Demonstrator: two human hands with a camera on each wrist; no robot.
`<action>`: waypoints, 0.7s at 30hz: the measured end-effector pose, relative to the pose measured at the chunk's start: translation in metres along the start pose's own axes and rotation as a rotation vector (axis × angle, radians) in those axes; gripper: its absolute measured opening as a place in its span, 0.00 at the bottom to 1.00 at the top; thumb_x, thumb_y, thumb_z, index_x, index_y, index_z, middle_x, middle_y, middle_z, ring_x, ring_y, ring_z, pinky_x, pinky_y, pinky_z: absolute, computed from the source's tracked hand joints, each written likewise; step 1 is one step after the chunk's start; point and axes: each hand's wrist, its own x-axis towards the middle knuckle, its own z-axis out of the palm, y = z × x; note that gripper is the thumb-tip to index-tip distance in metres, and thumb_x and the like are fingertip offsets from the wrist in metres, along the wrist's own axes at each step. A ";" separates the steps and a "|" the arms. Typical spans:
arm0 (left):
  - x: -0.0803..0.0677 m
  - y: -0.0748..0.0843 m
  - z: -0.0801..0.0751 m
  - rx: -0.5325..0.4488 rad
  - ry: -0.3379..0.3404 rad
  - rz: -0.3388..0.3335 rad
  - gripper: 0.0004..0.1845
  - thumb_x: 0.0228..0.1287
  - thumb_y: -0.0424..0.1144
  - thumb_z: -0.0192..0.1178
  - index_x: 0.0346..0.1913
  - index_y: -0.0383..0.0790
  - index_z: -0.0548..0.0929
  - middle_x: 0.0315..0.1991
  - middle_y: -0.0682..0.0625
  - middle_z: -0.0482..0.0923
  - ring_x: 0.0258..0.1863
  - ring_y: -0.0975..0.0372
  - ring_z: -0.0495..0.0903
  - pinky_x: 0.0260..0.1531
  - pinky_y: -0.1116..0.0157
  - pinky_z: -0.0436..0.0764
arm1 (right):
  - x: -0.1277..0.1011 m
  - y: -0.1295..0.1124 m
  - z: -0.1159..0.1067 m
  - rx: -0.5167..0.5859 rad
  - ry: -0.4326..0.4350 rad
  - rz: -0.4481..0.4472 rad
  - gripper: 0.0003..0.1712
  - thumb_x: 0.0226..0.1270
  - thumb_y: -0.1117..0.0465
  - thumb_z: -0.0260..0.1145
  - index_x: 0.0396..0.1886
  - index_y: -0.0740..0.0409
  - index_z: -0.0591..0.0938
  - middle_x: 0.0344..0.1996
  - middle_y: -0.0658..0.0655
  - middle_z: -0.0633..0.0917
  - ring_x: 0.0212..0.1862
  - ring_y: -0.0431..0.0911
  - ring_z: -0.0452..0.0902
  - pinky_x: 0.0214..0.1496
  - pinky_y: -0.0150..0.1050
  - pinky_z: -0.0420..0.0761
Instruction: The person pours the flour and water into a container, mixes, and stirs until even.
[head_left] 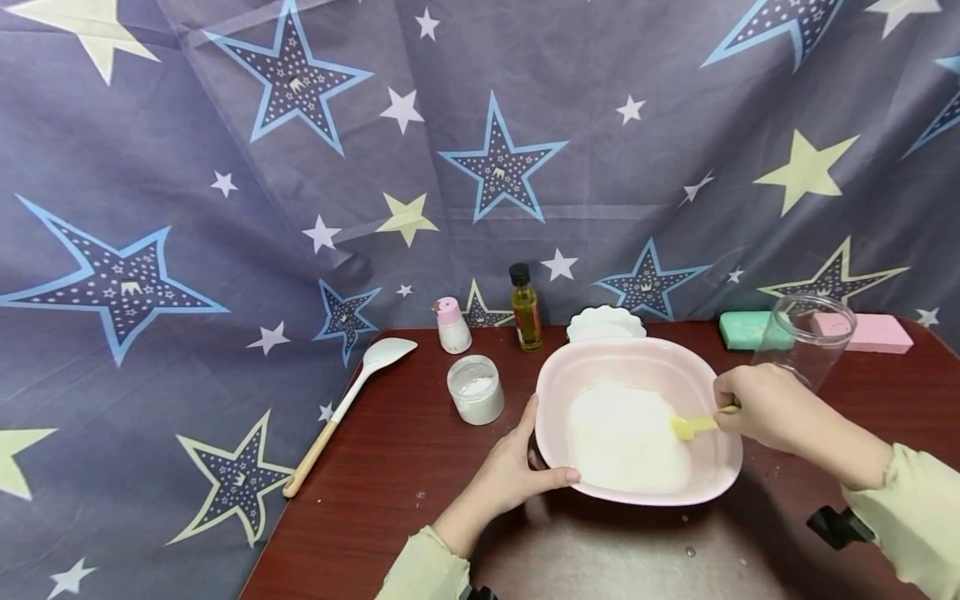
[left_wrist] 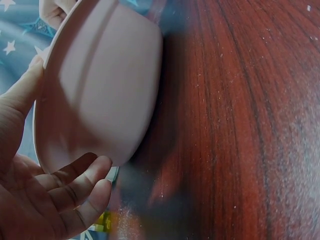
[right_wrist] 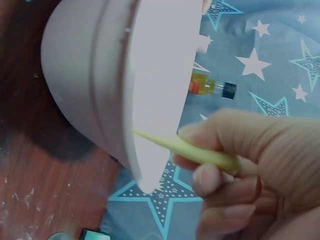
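The left hand (head_left: pixel 517 467) is reaching in from 7 o'clock and gripping the pink bowl (head_left: pixel 637 367) at its near-left rim, thumb lying over the lip and fingers curling beneath the underside; in the left wrist view those fingers (left_wrist: pixel 80 185) are cupping the bowl's outer wall (left_wrist: pixel 100 90). The right hand (head_left: pixel 757 404) is coming in from 4 o'clock over the bowl's right rim, its fingertips pinching the handle of a small yellow spatula (head_left: pixel 693 425); the right wrist view is showing the thin yellow handle (right_wrist: pixel 190 150) pressed between thumb and fingers, crossing the bowl's edge (right_wrist: pixel 150 100).

Around the bowl, a small white jar (head_left: pixel 476 389) is standing at 9 o'clock, just beside the left hand. A pink-capped bottle (head_left: pixel 453 325) and an oil bottle (head_left: pixel 526 307) are standing at 11 o'clock, a white scalloped dish (head_left: pixel 605 322) is sitting at 12, touching or nearly touching the bowl's far rim. A clear jar (head_left: pixel 806 337) is tilting just behind the right hand at 2 o'clock, with green (head_left: pixel 742 329) and pink (head_left: pixel 877 333) sponges beyond it. A white spoon with a wooden handle (head_left: pixel 348 404) is lying well apart at 9 o'clock.

The bowl is sitting near the middle of the dark red table (head_left: pixel 390 475), tilted slightly, holding a bed of white powder (head_left: pixel 626 437) that the spatula's blade is touching.
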 end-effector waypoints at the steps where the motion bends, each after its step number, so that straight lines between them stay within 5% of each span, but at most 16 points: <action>1: 0.000 0.000 0.000 0.000 0.000 -0.002 0.62 0.48 0.53 0.76 0.78 0.43 0.45 0.32 0.52 0.78 0.25 0.64 0.79 0.28 0.70 0.78 | -0.001 0.001 -0.001 0.007 -0.016 -0.013 0.20 0.44 0.67 0.70 0.12 0.45 0.69 0.12 0.42 0.61 0.19 0.38 0.56 0.22 0.34 0.55; 11: 0.000 0.001 0.000 0.018 0.005 -0.014 0.62 0.47 0.55 0.76 0.78 0.42 0.46 0.31 0.54 0.76 0.25 0.66 0.77 0.28 0.70 0.78 | -0.006 0.008 0.002 0.234 -0.146 -0.151 0.19 0.48 0.64 0.76 0.14 0.41 0.74 0.13 0.35 0.66 0.19 0.30 0.59 0.20 0.28 0.61; 21: 0.000 0.002 0.001 0.026 0.009 -0.020 0.62 0.47 0.54 0.76 0.78 0.42 0.46 0.29 0.44 0.79 0.23 0.68 0.75 0.27 0.70 0.76 | 0.006 -0.016 0.035 0.377 -0.031 -0.264 0.19 0.50 0.66 0.74 0.15 0.44 0.73 0.14 0.34 0.63 0.20 0.28 0.58 0.21 0.27 0.60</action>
